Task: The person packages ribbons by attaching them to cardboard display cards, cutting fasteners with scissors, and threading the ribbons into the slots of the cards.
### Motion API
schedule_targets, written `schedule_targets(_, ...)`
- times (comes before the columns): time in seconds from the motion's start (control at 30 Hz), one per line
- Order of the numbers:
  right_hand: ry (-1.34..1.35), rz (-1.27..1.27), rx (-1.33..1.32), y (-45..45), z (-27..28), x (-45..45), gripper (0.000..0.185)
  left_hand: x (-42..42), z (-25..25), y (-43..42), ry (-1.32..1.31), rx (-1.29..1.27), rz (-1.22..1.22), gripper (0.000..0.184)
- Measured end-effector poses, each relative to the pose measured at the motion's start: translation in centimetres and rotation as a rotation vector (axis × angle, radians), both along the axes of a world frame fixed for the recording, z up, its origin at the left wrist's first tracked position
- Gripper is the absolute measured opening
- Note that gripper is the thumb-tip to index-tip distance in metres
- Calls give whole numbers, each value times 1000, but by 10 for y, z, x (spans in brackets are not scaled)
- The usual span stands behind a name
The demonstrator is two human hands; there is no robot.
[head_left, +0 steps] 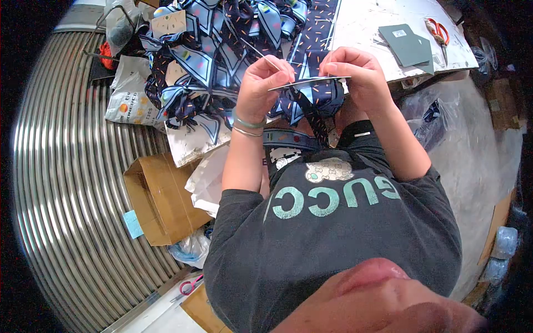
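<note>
The card (311, 81) I hold is turned edge-on, its face hidden; the fabric pile (191, 62) is cut off at top.

Two hands, left hand (261, 83) and right hand (360, 72); at least one thin card (311, 81) held; two bracelets (251, 124); two scissors, orange-handled pair (442, 43), pink-handled pair (187, 287); at least two dark green cards (404, 49).

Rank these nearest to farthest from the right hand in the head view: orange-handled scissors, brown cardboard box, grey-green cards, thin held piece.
From the right hand:
1. Thin held piece: in its grip.
2. Grey-green cards: rightward, on the white table.
3. Orange-handled scissors: farther right, same table.
4. Brown cardboard box: far left.
</note>
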State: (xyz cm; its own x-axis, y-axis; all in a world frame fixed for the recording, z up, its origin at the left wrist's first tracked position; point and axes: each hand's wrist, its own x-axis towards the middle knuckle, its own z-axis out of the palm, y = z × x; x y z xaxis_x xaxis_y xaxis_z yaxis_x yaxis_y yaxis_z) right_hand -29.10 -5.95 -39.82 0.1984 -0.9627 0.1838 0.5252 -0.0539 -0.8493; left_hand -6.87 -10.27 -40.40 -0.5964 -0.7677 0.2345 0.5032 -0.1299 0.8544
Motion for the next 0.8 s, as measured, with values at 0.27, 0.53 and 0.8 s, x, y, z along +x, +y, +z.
schedule_targets(0.27, -23, 8, -15, 0, -1, 0, 12, -7, 14, 9, -204, 113, 180, 11)
schedule_targets(0.53, 181, -128, -378, 4, 1, 1, 7, -6, 14, 10, -379, 440, 52, 13)
schedule_targets(0.8, 300, -67, -408, 15, 11, -7, 4, -9, 7, 17, -235, 234, 221, 10)
